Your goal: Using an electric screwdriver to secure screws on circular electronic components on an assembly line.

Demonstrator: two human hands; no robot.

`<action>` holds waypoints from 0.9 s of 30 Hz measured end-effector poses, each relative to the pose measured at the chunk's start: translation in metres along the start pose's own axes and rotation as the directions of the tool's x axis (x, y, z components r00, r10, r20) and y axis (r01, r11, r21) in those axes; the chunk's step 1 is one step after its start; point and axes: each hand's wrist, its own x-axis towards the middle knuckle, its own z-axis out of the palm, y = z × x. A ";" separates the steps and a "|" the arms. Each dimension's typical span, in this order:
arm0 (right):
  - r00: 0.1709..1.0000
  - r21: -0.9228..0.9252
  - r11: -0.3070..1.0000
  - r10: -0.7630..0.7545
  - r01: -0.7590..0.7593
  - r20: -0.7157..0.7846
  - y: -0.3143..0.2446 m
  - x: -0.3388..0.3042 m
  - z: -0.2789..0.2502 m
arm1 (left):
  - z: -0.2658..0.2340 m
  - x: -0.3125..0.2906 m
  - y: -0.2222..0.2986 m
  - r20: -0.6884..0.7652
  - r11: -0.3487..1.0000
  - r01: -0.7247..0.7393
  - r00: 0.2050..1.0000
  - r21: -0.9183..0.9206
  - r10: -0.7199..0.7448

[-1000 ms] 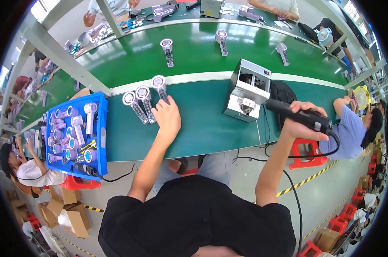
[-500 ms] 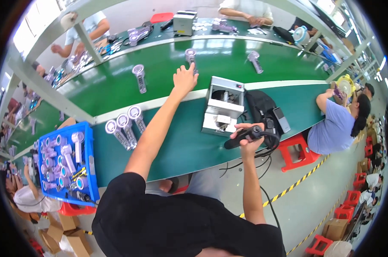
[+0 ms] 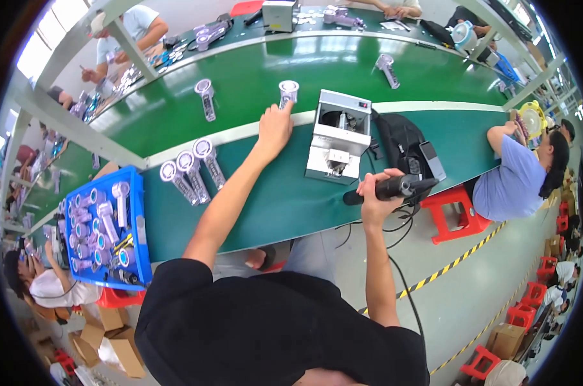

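Observation:
My left hand [image 3: 275, 132] reaches out over the green belt, its fingers closed on the handle of a pale purple handheld fan [image 3: 289, 88] with a round head. In my right hand [image 3: 377, 198] is a black corded electric screwdriver [image 3: 395, 186], held tilted above the front edge of the bench. A silver screw feeder [image 3: 337, 136] stands between my hands, its top and front recesses uncovered. Left of my left forearm, three more purple fans [image 3: 190, 168] lie side by side on the bench.
A blue crate [image 3: 141, 225] of similar fans stands at the left. Two other fans lie on the belt [image 3: 333, 58]. A black bag [image 3: 397, 145] and a dark handheld device [image 3: 431, 157] lie right of the feeder. A co-worker [image 3: 513, 174] sits at the right, near a red stool [image 3: 455, 215].
My left hand has closed on the fan and drawn it nearer across the belt. The screwdriver in my right hand has turned. The whole view has shifted slightly.

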 end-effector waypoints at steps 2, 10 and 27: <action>0.997 0.046 0.998 0.033 -0.036 0.064 -0.016 0.006 0.006 | -0.036 -0.052 0.016 0.015 0.999 0.026 1.000 -0.031 -0.026; 0.957 0.136 0.968 -0.231 0.209 0.175 -0.054 0.059 0.054 | -0.099 -0.204 0.059 0.096 0.971 0.172 0.983 -0.167 -0.158; 0.947 -0.043 0.997 0.073 -0.063 0.312 -0.017 0.096 0.098 | -0.079 -0.171 0.050 -0.076 0.982 0.050 0.995 -0.179 -0.065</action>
